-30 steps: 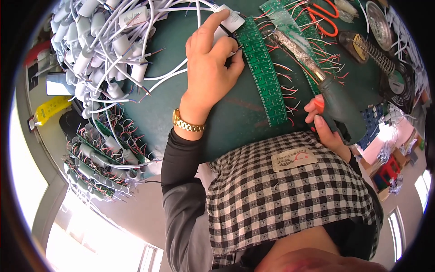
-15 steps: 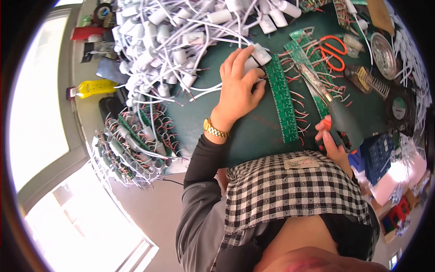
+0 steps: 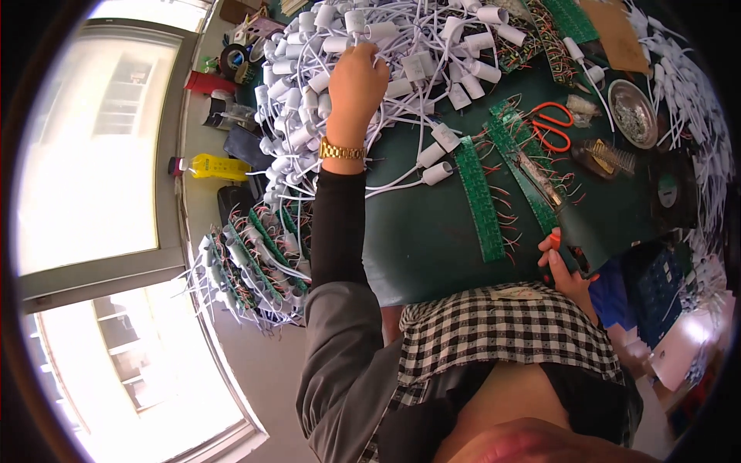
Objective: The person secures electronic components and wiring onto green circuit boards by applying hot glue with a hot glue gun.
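Heap of white lamp sockets with white leads (image 3: 324,85) at far left of green work mat (image 3: 432,247), spilling over mat edge. Left hand (image 3: 356,81) stretched far forward, arm nearly straight, dark sleeve, gold wristwatch (image 3: 342,150) at wrist. Fingers curled down into heap, clenched on a socket or wire; exactly which, cannot tell. Heap under and around fingertips, touching on all sides.

Right hand (image 3: 567,266) low at near mat edge, close to body, wrapped around dark grip of soldering tool (image 3: 556,212); tool tip pointing away over mat, resting along one green circuit strip. Fingers closed on handle.

Two long green circuit strips (image 3: 480,197) with red and coloured wire stubs lying between hands, well apart from left hand. Two loose sockets just beside strip's far end. Orange-handled scissors (image 3: 549,127) beyond strips. Round metal dish (image 3: 633,112) at far right holding small silvery bits, too small to identify. More wired boards piled (image 3: 247,262) off left mat edge. Yellow bottle (image 3: 208,166) on sill at left.
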`<action>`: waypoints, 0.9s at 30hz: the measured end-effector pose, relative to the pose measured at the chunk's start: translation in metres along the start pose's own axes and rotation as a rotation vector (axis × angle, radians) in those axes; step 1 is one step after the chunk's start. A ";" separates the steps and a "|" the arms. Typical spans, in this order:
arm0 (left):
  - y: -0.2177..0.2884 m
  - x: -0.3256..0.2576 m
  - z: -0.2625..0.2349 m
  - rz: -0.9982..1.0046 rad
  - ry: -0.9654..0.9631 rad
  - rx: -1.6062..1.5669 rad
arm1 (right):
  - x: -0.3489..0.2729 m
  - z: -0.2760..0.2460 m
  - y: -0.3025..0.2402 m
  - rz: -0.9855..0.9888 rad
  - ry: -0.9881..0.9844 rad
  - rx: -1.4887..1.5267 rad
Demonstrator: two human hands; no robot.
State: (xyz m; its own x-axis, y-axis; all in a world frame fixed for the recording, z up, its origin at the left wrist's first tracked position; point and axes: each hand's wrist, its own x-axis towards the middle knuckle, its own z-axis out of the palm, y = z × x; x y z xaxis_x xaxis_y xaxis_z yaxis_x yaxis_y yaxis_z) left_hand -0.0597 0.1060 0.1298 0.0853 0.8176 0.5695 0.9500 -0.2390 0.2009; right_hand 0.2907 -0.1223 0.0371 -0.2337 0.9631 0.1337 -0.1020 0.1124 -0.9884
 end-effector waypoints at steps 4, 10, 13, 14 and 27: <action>0.011 0.006 0.024 -0.227 -0.271 -0.171 | -0.011 -0.002 0.002 0.002 0.051 0.005; 0.023 -0.011 0.045 -0.134 -0.054 -0.282 | -0.018 -0.007 0.005 0.022 0.082 0.054; 0.003 -0.018 0.033 -0.118 0.221 -0.561 | -0.016 -0.007 0.005 -0.019 0.057 0.020; 0.038 -0.014 0.014 -0.066 0.385 -0.967 | -0.016 -0.010 0.005 0.039 0.043 -0.006; 0.108 -0.155 -0.042 0.027 -0.219 -0.462 | -0.005 0.006 -0.001 0.165 0.082 0.091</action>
State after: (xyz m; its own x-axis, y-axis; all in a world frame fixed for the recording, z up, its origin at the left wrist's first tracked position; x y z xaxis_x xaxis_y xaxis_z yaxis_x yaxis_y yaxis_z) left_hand 0.0175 -0.0685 0.0967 0.2164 0.8866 0.4089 0.7188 -0.4281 0.5478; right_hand 0.2860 -0.1285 0.0381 -0.1755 0.9837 -0.0391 -0.1571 -0.0671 -0.9853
